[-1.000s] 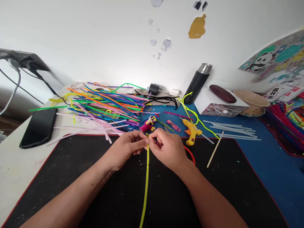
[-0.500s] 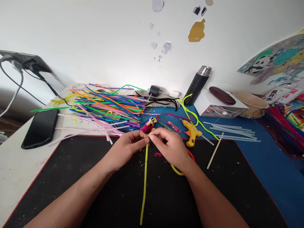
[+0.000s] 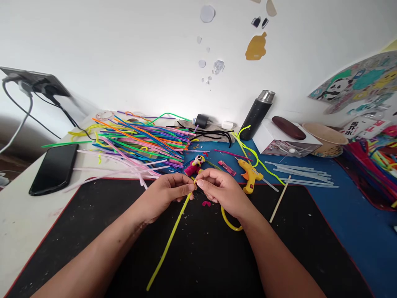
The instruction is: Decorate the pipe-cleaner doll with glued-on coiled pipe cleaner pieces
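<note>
Between my two hands is a yellow pipe cleaner [image 3: 170, 240], its long free end slanting down and left over the black mat [image 3: 211, 260]. My left hand [image 3: 169, 190] pinches it near its upper end. Fingertips of my right hand [image 3: 220, 190] close on the same end, where a small bend or loop shows. Just beyond my fingers lies a small pipe-cleaner figure [image 3: 194, 165] with a magenta body. A small pink piece [image 3: 206, 203] rests on the mat below my right hand. A yellow curved strand [image 3: 231, 223] is partly hidden by my right wrist.
A heap of coloured pipe cleaners [image 3: 139, 138] and a phone [image 3: 54, 169] lie to the left. At right are a yellow glue gun [image 3: 252, 176], clear glue sticks [image 3: 304, 171], a wooden stick [image 3: 281, 198], a black thermos [image 3: 257, 116], a white box [image 3: 287, 138] and a bowl [image 3: 325, 134].
The free end of the yellow pipe cleaner has swung left, from nearly straight down to a slant. Both hands stay pinched at its upper end. The view has shifted slightly.
</note>
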`<state>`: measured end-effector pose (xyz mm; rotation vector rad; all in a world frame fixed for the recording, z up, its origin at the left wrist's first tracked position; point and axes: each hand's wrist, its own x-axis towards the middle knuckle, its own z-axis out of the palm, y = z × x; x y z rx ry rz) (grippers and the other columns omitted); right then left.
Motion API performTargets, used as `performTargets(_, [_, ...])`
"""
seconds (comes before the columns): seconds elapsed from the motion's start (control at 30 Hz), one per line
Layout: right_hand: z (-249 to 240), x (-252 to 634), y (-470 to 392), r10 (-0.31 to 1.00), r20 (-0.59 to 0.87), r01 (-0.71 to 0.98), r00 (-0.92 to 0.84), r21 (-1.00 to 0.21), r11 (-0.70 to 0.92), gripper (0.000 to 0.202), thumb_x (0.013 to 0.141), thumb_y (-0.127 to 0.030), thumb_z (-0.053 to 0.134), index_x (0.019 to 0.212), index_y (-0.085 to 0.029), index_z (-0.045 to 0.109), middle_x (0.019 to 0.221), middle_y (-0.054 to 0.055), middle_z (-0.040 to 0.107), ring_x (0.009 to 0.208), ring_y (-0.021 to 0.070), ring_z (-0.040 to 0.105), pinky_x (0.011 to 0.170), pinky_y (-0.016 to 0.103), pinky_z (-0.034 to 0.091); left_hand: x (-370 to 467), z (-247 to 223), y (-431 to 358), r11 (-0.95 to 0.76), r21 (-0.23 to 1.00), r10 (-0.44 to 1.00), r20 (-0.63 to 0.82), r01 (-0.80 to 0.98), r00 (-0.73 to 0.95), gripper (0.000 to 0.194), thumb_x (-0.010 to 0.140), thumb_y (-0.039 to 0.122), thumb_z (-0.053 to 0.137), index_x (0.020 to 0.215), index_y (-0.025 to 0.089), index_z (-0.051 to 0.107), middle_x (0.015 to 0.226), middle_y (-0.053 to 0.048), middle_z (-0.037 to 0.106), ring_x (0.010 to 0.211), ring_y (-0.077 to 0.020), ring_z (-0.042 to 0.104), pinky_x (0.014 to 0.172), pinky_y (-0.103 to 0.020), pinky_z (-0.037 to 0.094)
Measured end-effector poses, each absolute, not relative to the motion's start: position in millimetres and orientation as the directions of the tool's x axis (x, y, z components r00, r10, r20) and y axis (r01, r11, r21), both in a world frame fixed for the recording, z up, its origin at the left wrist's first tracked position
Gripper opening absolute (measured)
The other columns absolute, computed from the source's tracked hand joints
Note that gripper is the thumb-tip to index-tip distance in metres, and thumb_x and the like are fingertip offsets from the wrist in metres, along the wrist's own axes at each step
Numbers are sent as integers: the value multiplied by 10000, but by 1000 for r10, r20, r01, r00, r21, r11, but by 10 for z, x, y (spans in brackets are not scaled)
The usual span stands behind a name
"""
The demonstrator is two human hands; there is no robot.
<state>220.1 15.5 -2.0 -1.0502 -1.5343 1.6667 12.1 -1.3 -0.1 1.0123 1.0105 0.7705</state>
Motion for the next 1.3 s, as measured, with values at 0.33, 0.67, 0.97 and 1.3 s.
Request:
performTargets(0.33, [-20, 2207, 153, 857, -139, 51, -497, -990, -131, 268, 986, -466, 702, 1027, -201, 701, 610, -81, 483, 510, 92, 406, 488, 230, 300, 121, 56, -11, 392, 918, 869, -347, -63, 354, 450, 681, 561, 908, 784, 157, 739, 690, -28, 687, 607, -119, 435, 591, -271, 309])
performTargets(0.67, [14, 2196, 140, 864, -134, 81, -486, -991, -108, 242, 980, -441, 698, 987, -199, 691, 641, -74, 491, 529, 95, 409, 488, 231, 311, 137, 67, -27, 434, 893, 864, -376, -116, 336, 451, 647, 538, 929, 764, 148, 736, 670, -22, 673, 589, -100, 409, 565, -263, 267])
performTargets(0.97, [-8, 2191, 147, 874, -116, 113, -472, -991, -70, 281, 961, -490, 707, 971, -210, 689, 674, -57, 538, 533, 99, 426, 483, 236, 314, 172, 78, -48, 470, 867, 842, -384, -165, 379, 383, 676, 486, 910, 731, 154, 726, 673, -30, 669, 568, -95, 363, 543, -273, 227])
performTargets(1.3, [35, 2191, 145, 872, -115, 109, -476, -991, -72, 237, 960, -442, 699, 953, -206, 682, 634, -71, 502, 520, 99, 415, 482, 238, 310, 156, 53, -39, 488, 846, 838, -385, -214, 387, 360, 696, 443, 926, 719, 139, 733, 672, -19, 672, 556, -77, 364, 548, -272, 208])
